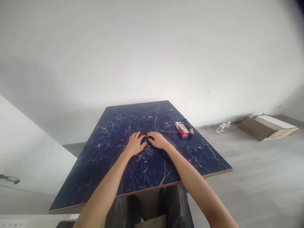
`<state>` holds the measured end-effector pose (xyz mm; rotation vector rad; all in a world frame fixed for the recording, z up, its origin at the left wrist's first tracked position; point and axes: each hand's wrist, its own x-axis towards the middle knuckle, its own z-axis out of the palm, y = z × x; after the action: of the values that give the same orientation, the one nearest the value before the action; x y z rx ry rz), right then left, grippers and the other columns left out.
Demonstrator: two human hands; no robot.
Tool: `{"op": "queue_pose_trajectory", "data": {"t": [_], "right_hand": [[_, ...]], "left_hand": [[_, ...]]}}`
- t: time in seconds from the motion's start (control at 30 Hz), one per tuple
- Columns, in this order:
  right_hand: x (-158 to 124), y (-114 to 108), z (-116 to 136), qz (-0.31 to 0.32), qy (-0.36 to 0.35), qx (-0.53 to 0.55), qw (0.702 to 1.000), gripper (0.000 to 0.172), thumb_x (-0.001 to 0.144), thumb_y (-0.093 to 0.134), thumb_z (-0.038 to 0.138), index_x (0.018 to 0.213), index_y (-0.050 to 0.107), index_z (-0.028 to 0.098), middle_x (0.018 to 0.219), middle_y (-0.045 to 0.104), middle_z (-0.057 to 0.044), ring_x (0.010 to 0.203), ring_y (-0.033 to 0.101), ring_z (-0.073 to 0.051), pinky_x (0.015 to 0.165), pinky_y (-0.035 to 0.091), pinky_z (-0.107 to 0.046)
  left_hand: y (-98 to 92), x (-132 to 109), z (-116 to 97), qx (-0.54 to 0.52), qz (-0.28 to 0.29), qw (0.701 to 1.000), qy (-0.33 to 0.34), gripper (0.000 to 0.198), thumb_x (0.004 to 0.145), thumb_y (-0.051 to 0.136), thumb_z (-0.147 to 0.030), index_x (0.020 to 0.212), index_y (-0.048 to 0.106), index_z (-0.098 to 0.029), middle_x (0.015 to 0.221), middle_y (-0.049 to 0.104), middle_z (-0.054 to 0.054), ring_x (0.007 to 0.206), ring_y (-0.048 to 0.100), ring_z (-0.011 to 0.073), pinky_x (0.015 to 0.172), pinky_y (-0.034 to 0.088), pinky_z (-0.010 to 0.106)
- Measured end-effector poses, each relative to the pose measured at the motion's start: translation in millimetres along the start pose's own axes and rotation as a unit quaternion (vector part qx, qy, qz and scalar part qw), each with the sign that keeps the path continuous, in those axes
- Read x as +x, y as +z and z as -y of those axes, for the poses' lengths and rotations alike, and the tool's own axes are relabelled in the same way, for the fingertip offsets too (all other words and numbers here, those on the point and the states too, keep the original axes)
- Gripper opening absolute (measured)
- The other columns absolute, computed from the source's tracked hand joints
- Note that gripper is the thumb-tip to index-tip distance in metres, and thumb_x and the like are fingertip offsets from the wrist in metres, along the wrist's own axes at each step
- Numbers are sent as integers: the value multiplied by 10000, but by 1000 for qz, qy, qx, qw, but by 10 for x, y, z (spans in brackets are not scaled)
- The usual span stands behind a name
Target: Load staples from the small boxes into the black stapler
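Note:
Both of my hands rest near the middle of a dark blue marbled tabletop (142, 167). My left hand (135, 144) lies palm down with its fingers spread and its thumb apart, touching the surface. Facing it from the right, my right hand (157, 140) has its fingers bent inward, the tips drawn toward the thumb. Something small and dark seems to be at those fingertips, too small to make out. A narrow gap separates the two hands.
To the right on the tabletop sit red and white small boxes (182, 129) beside a black cylindrical object (187, 126) with an orange mark. Clear plastic bottles (222, 127) and a cardboard box (267, 127) lie on the grey floor. A white wall (142, 63) stands behind the table.

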<state>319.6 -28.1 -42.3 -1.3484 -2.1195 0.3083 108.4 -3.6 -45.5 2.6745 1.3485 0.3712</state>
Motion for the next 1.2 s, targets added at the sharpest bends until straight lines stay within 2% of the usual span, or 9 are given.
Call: {"op": "queue_pose_trajectory", "data": {"t": [0.47, 0.53, 0.6, 0.7, 0.8, 0.9, 1.0, 1.1, 1.2], "right_hand": [[-7, 17, 37, 33, -52, -26, 998, 283, 898, 550, 155, 1111, 735, 177, 1201, 716, -112, 1183, 631, -238, 1060, 447, -368], [4, -42, 63, 12, -53, -26, 998, 243, 901, 554, 170, 1037, 754, 196, 1207, 714, -107, 1182, 627, -239, 1051, 449, -376], [9, -163, 74, -65, -42, -37, 996, 212, 914, 555, 207, 964, 761, 208, 1233, 701, -107, 1193, 609, -250, 1059, 433, -401], [-47, -432, 29, -267, 30, -76, 960, 237, 937, 516, 249, 998, 738, 191, 1214, 689, -126, 1198, 578, -268, 1088, 382, -453], [-220, -707, -110, -418, 180, -125, 881, 320, 935, 447, 251, 1143, 678, 175, 1255, 646, -149, 1235, 537, -308, 1102, 328, -526], [-454, -891, -323, -480, 353, -131, 792, 555, 878, 506, 307, 1404, 495, 131, 1413, 518, -223, 1329, 432, -402, 1087, 315, -591], [-626, -972, -567, -436, 464, -110, 763, 692, 864, 531, 373, 1481, 394, 89, 1442, 479, -270, 1343, 416, -446, 1086, 318, -598], [-690, -985, -767, -310, 498, -73, 807, 610, 910, 484, 436, 1393, 503, 64, 1337, 574, -284, 1262, 529, -423, 1057, 380, -542], [-694, -971, -859, -263, 494, -86, 824, 530, 964, 390, 422, 1314, 572, 68, 1222, 651, -270, 1167, 617, -385, 1013, 425, -499]], "left_hand": [[32, -28, -15, -6, -22, 1000, -7, 558, 1050, 205, -490, 1424, 551, -262, 1562, 430, 113, 1447, 332, 344, 1137, 324, 559], [31, -29, -3, -13, -24, 1000, -11, 564, 1056, 178, -470, 1412, 564, -263, 1553, 444, 107, 1443, 340, 334, 1134, 331, 553], [26, -35, 14, -23, -19, 999, -15, 563, 1056, 173, -466, 1410, 565, -271, 1562, 438, 96, 1450, 332, 332, 1139, 323, 563], [16, -42, 40, -42, -4, 999, -13, 559, 1056, 174, -462, 1420, 556, -277, 1581, 418, 83, 1467, 310, 326, 1156, 294, 573], [22, -39, 45, -56, 0, 998, -15, 551, 1055, 192, -463, 1423, 556, -271, 1581, 421, 84, 1469, 312, 316, 1161, 292, 552], [34, -29, 14, -52, -20, 998, -12, 510, 1055, 244, -439, 1383, 595, -265, 1546, 471, 80, 1443, 354, 311, 1151, 303, 523], [-7, -31, -6, -36, -93, 993, -57, 426, 1044, 324, -375, 1241, 683, -256, 1387, 619, 80, 1307, 495, 312, 1096, 344, 516], [-123, -69, 61, -35, -188, 973, -129, 334, 1017, 404, -316, 1137, 708, -248, 1214, 705, 83, 1131, 600, 295, 1026, 388, 494], [-239, -134, 212, -46, -252, 954, -157, 278, 993, 451, -275, 1119, 697, -238, 1148, 721, 76, 1069, 633, 271, 1013, 403, 460]]}}
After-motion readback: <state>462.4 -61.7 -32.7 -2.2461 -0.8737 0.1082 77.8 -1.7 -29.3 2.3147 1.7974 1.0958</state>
